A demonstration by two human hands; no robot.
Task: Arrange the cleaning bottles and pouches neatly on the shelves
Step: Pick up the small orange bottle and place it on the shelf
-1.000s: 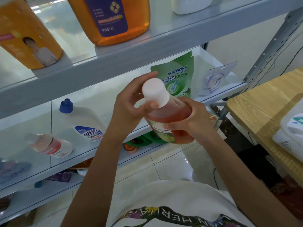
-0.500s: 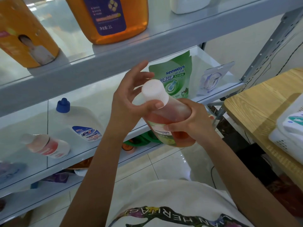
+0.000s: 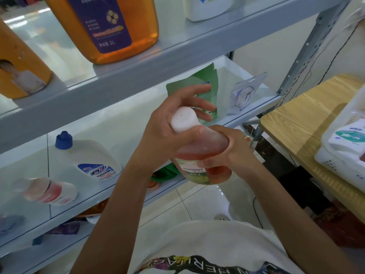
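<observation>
Bottle (image 3: 199,154): orange liquid, white cap (image 3: 183,119); right hand (image 3: 232,153) grips body, left hand (image 3: 165,133) clasps neck.

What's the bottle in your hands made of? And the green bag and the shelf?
The bottle looks like clear glossy plastic: orange-red liquid shows through. Its cap looks like matte white plastic. The green pouch seems thin, shiny plastic film; it creases. The shelf top is probably glass, since it reflects things, on a grey, likely metal frame.
</observation>
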